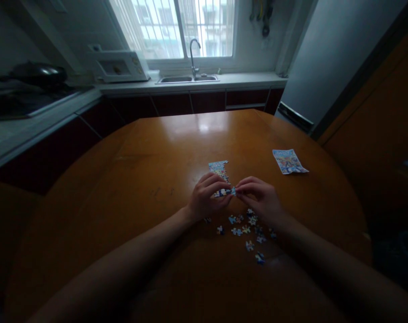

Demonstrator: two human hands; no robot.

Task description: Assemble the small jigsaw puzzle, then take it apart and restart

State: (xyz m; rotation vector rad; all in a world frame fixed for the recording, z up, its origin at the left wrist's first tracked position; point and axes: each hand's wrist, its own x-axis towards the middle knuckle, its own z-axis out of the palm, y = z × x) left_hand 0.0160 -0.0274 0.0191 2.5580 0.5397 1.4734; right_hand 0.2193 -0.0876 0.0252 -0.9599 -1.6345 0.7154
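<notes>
The left hand's [209, 193] grip is narrowed on a puzzle section [222, 193]; the right hand's [262, 199] grip is pinched nearly closed at its three-o'clock end. Just beyond, toward eleven o'clock, a partly assembled puzzle [217, 167] lies on the surface [150, 157]; loose pieces [246, 229] scatter toward five.

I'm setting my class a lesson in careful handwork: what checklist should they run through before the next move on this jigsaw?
1. Right hand fingertips at a piece: ok.
2. That piece fully seated: cannot tell; fingers crowd it.
3. Puzzle in full view: not ok; left hand covers part.
4. Loose pieces within reach: ok, nearer the body.
5. Loose pieces all face up: cannot tell; too small.
6. Picture sheet in sight: ok, off right.
</notes>
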